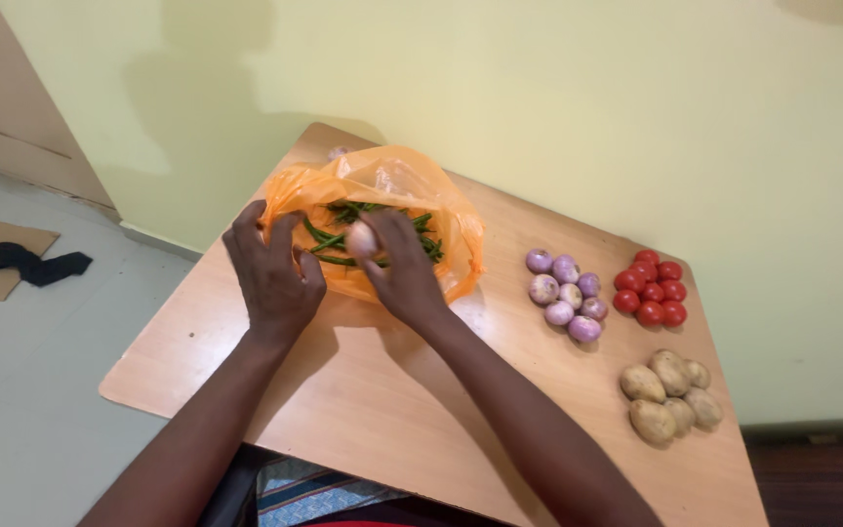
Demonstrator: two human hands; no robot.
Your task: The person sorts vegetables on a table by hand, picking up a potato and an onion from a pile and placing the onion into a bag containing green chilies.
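Sorted so far: on the wooden surface (363,390) lie three separate heaps, small purple onions (568,293), red tomatoes (652,291) and brown potatoes (670,395).
Left in bag: long green beans (343,239) inside the crinkled orange plastic bag (392,190).
Left hand (273,278): curled fingers grip the bag's rim.
Right hand (404,268): fingertips pinch one pale onion (360,239) at the bag's mouth.

Left hand (273,273), right hand (397,268) curled
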